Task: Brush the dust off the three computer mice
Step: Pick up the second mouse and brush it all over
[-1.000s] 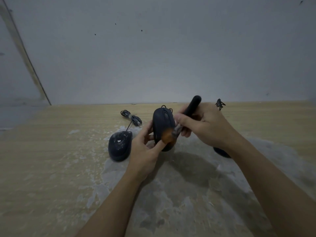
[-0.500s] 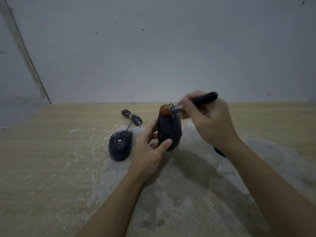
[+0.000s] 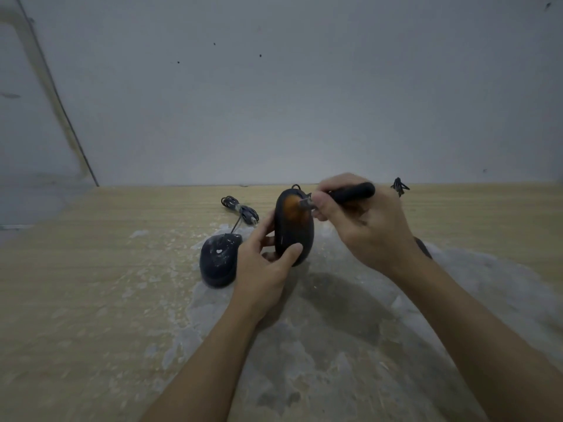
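Your left hand (image 3: 262,266) is gripping the middle mouse (image 3: 294,229) upright above the dusty table (image 3: 91,269), while your right hand (image 3: 362,220) is pinching the brush (image 3: 344,194), bristles touching its upper part; another mouse (image 3: 218,258) is lying just left.

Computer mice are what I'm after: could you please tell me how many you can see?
3. One is held upright in the left hand, under the brush. One lies on the table left of it. A third is mostly hidden behind the right wrist.
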Action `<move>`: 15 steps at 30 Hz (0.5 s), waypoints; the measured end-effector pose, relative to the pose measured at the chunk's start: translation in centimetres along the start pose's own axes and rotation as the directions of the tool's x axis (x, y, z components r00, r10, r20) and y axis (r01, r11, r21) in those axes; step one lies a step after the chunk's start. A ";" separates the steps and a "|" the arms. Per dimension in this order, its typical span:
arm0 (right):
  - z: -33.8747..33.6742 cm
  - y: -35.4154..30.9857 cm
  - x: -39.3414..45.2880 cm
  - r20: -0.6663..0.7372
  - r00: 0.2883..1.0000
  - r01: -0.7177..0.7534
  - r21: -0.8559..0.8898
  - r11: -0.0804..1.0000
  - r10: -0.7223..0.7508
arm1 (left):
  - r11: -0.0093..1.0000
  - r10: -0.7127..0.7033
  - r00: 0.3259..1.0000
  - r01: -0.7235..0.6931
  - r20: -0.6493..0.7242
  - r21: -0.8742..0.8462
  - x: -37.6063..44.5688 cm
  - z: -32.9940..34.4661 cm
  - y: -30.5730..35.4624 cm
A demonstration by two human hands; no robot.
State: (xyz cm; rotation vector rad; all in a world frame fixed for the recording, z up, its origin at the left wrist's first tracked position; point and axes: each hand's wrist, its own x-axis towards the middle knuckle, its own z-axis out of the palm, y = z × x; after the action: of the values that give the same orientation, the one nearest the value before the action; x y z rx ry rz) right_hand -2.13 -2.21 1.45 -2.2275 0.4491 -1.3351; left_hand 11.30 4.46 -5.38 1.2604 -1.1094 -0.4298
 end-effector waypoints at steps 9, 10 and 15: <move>0.1 -0.4 0.0 0.076 0.997 -0.034 0.045 0.998 0.031 | 0.973 0.114 0.992 -0.100 -0.058 0.206 0.2 0.1 0.0; 0.1 -0.5 -0.1 0.132 0.990 -0.065 0.054 0.996 0.058 | 0.975 0.110 0.992 -0.094 -0.069 0.203 0.2 0.2 -0.1; 0.1 -0.8 0.2 -0.047 0.998 0.043 0.005 0.999 -0.043 | 0.965 0.137 0.985 -0.109 -0.108 0.238 0.2 0.4 -0.7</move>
State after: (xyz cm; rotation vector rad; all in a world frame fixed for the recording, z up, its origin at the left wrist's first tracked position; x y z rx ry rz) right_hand -1.97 -1.58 2.02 -2.2166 0.4152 -1.4113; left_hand 11.23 3.88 -5.93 1.3926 -1.1479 -0.1276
